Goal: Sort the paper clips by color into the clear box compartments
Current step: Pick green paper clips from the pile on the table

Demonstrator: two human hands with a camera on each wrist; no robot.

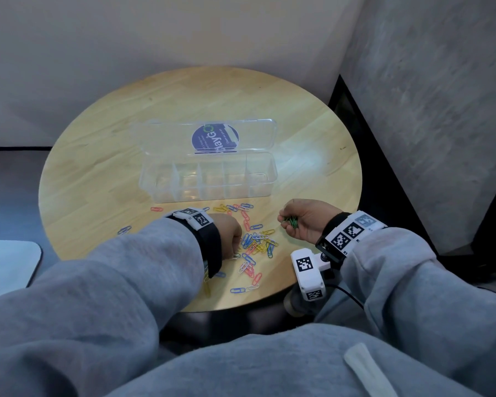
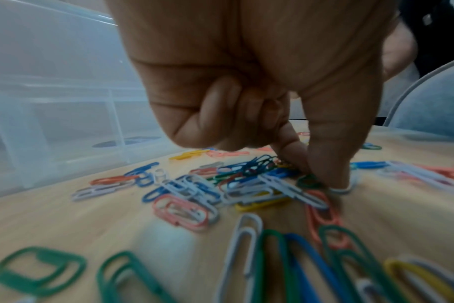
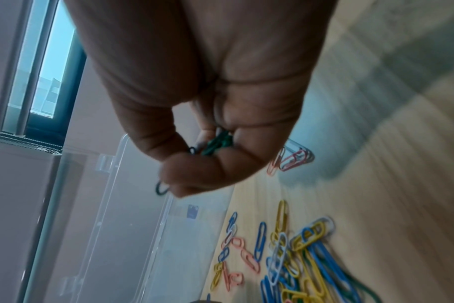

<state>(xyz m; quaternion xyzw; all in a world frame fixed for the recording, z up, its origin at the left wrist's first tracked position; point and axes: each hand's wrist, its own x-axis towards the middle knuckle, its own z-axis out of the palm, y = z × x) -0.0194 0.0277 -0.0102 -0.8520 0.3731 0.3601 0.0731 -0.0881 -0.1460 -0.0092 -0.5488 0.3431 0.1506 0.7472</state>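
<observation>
A clear box (image 1: 206, 193) with several empty compartments stands mid-table, its lid (image 1: 161, 138) folded open behind it. In front of it lies a loose pile of paper clips (image 1: 258, 242) in blue, yellow, pink, white and green. My left hand (image 1: 232, 239) reaches down into the pile. Its index finger and thumb (image 2: 321, 176) pinch a green clip (image 2: 307, 182) that lies on the wood, and its other fingers are curled. My right hand (image 1: 291, 222) hovers palm-up to the right of the pile, gripping a bunch of green clips (image 3: 217, 144).
The table (image 1: 98, 167) is round and wooden, with a wall behind it and a dark panel at its right. Stray clips (image 1: 156, 209) lie left of the pile. A white tagged camera block (image 1: 308, 270) hangs under my right wrist at the table's near edge.
</observation>
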